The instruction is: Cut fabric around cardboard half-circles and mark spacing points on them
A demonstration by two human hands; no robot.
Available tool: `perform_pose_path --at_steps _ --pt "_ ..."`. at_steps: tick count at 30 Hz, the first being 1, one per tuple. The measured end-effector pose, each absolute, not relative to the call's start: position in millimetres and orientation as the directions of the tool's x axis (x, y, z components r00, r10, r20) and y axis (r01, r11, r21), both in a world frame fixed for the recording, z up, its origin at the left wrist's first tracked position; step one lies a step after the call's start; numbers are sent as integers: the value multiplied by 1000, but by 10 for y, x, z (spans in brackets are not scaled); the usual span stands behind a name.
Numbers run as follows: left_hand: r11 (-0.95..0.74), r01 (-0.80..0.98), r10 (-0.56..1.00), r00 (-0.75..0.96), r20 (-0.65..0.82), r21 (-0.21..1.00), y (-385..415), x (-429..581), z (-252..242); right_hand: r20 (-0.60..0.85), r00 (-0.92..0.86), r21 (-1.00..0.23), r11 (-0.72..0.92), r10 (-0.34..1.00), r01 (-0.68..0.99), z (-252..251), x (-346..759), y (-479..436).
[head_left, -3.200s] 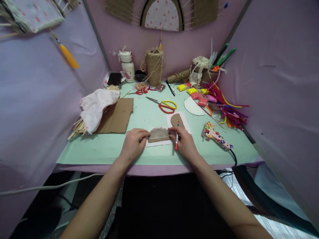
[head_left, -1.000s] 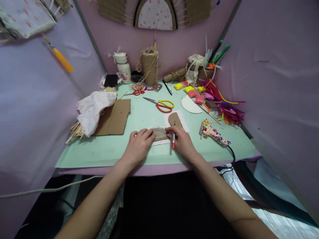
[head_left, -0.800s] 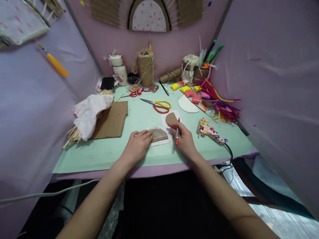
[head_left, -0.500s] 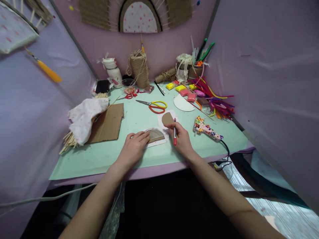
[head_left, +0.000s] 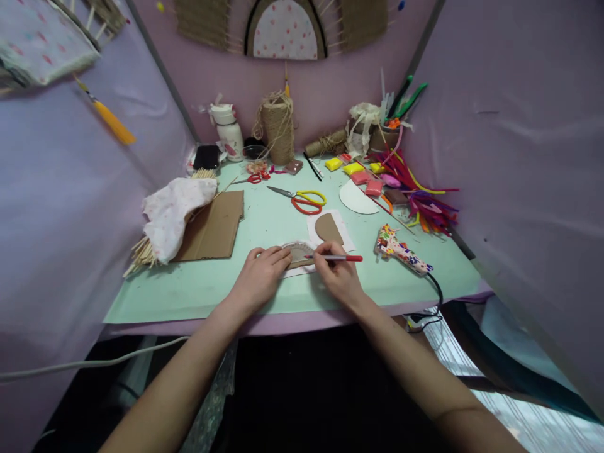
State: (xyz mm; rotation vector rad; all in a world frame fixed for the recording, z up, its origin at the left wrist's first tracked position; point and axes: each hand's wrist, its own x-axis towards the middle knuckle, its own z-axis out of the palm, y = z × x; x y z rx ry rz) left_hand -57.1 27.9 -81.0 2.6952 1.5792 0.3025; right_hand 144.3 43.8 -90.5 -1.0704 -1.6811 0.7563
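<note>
In the head view, the left hand (head_left: 264, 275), loosely flattened, hides the left end of the clear, half-round protractor (head_left: 298, 253); the right hand (head_left: 338, 275) pinches a slim pen (head_left: 350, 258) (its tip hard to make out) over brown cardboard (head_left: 302, 264).

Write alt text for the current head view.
A person's left hand rests on a clear protractor while the right hand points a red-ended pen at it. Scissors, cardboard and a glue gun lie on a green tabletop.
</note>
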Motion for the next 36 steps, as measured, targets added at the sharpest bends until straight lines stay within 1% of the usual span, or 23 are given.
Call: perform_pose_path --at_steps 8,17,23,32,36 --pt "-490 862 867 465 179 134 259 -545 -784 359 -220 -842 416 907 342 -1000 1364 429" --pt "-481 863 874 456 169 156 246 -536 -782 383 -244 -812 451 891 371 -1006 1362 419" --pt "-481 864 874 459 161 149 236 -531 -768 377 -247 -802 448 892 395 -1009 1355 412" --pt "-482 862 874 461 150 159 243 -535 -761 400 -262 -791 475 878 385 -1022 1351 417" --pt "-480 864 875 461 146 154 245 -537 -758 389 -265 -793 468 882 391 -1018 1353 415"
